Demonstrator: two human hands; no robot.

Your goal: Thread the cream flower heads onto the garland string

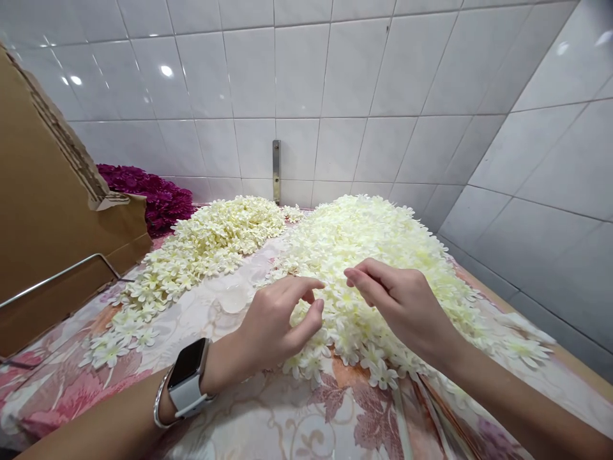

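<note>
My left hand (282,319), with a watch (189,374) and a silver bangle on the wrist, hovers at the front edge of a large heap of pale yellow-white artificial flowers (364,223). Its thumb and index finger are apart, the other fingers are curled, and nothing shows between them. Facing it over the same heap is my right hand (402,300), thumb and index finger pressed together. Whatever that pinch may hold is too small or hidden to make out. A small translucent round piece (234,298) lies on the cloth left of my left hand.
A second heap of cream flowers (225,230) spreads to the left, with purple flowers (143,191) behind it. At far left stands a cardboard box (57,211) near a bent metal rod (52,281). A floral tablecloth (297,421) covers the table, against tiled walls (301,70).
</note>
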